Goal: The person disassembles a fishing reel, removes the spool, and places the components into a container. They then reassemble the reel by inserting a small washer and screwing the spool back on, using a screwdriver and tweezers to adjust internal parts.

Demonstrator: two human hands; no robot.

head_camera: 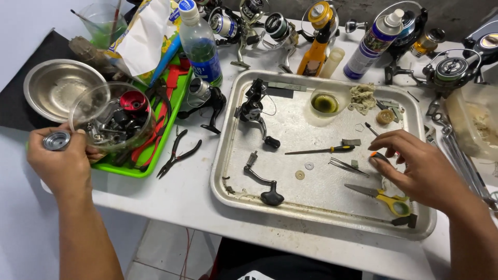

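Clear bowl (pixel 111 116) (reel parts (pixel 124 116)) by left hand (pixel 57 163)

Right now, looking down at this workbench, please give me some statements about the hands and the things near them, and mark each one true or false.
1. The left hand holds a small silver metal spool. True.
2. The right hand rests outside the metal tray. False: it is over the tray, its fingers at a small orange-tipped tool.
3. The yellow-handled scissors lie in the tray near the right hand. True.
4. The black pliers lie inside the metal tray. False: they lie on the white table, between the green tray and the metal tray.
5. The clear bowl by the left hand is empty. False: it holds dark and red reel parts.
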